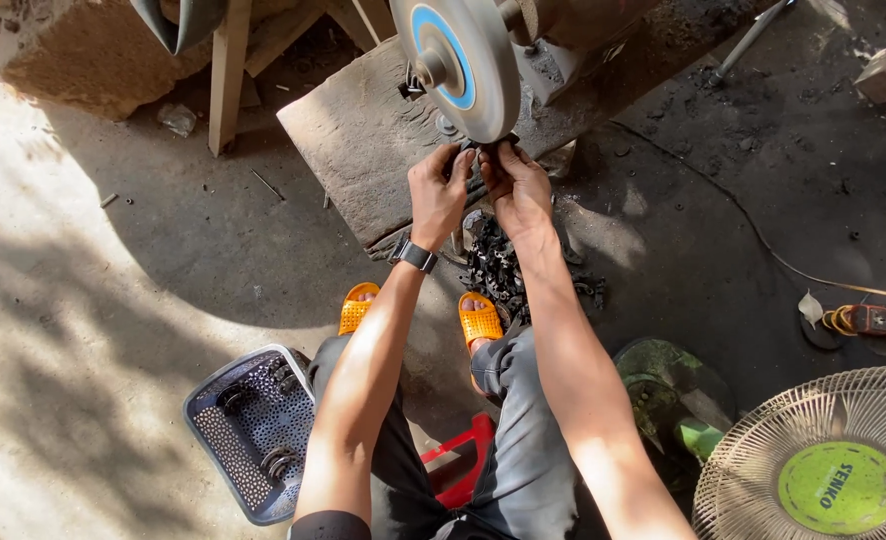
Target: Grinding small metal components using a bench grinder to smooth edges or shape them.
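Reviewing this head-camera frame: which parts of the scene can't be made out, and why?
- Small dark workpiece: head view, pinched between the left hand and right hand under the round grey grinding wheel with blue ring; fingers cover it, shape unclear.
- Grinder motor: cut off by the top edge.
- Pile of small dark metal pieces: too small to identify singly.
- Cream fan grille: cut by the bottom-right corner.

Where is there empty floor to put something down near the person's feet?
Bare concrete lies left of the grey basket, and between the wooden post and the left hand. It is crowded under both hands, where dark metal pieces pile by the orange sandals, and lower right, by the fan.
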